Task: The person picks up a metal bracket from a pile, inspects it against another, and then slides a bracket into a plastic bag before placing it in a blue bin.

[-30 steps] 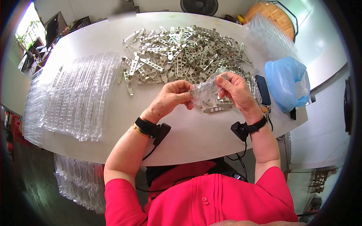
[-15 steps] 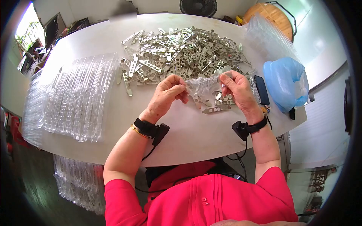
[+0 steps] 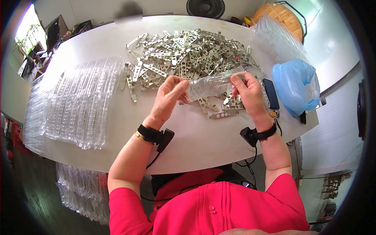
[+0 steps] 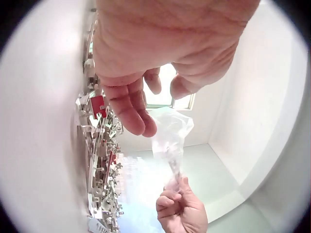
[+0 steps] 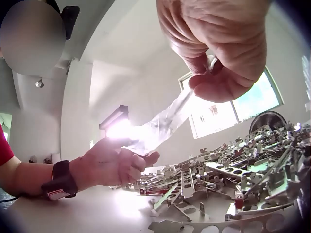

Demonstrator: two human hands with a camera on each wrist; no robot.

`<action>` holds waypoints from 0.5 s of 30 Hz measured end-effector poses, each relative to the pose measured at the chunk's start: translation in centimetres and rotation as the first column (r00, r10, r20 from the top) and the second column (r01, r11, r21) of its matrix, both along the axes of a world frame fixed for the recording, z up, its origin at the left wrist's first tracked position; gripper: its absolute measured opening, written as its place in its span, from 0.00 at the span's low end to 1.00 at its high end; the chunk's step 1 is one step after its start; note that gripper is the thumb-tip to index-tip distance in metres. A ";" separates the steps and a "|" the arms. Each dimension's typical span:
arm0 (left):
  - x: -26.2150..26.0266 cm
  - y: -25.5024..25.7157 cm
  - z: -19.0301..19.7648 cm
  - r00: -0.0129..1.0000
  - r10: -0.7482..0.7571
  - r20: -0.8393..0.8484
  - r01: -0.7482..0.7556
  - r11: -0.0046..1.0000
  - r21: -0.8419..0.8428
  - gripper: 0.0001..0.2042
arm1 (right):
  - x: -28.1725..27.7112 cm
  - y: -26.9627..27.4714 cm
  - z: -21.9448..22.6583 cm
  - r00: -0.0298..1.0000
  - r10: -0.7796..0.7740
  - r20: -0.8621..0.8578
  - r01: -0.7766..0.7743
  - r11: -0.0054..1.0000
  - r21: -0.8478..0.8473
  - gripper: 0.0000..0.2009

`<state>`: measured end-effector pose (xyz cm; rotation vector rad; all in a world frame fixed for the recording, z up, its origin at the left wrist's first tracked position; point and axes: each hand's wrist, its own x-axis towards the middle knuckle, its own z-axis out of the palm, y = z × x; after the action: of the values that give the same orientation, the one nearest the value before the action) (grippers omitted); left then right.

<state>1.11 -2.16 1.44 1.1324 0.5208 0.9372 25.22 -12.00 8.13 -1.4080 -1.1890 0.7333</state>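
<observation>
A clear plastic bag (image 3: 209,87) is stretched between both hands, close over the front of a heap of perforated metal brackets (image 3: 196,55). My left hand (image 3: 168,98) pinches the bag's left end between thumb and fingers. At the other end, my right hand (image 3: 250,92) grips it, thumb on top. From the left wrist, the bag (image 4: 170,131) runs away toward the right hand (image 4: 182,213), with creases and a narrow greyish streak near that end. A loose bracket (image 3: 224,114) lies on the table just below the bag.
Clear plastic trays holding brackets (image 3: 82,102) are stacked at the left of the white table (image 3: 196,149). On the right are a phone (image 3: 271,94), a blue plastic bag (image 3: 295,84) and more clear plastic (image 3: 280,39). A fan (image 3: 205,8) stands behind the table.
The bag, bunched up between the hands a second ago, is now drawn out flat and longer. My left hand has moved left, while the right has shifted slightly.
</observation>
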 end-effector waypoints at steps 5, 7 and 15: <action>0.4 -0.7 -0.2 0.994 -0.039 -0.099 0.048 0.995 0.090 0.12 | -1.2 0.4 -0.6 0.999 0.032 0.005 -0.032 0.999 0.009 0.12; 0.3 -0.4 -0.3 0.997 -0.024 -0.074 0.028 0.998 0.059 0.11 | -1.2 0.4 -0.7 0.999 0.046 -0.003 -0.046 0.999 0.018 0.12; -0.1 -0.2 0.0 0.995 0.080 0.061 -0.078 0.997 -0.029 0.03 | -0.8 0.5 -0.8 0.996 0.021 -0.089 -0.016 0.999 0.051 0.12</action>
<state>0.98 -2.35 1.43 1.0615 0.5291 1.0280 24.40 -11.50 7.31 -1.3111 -1.1448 0.7662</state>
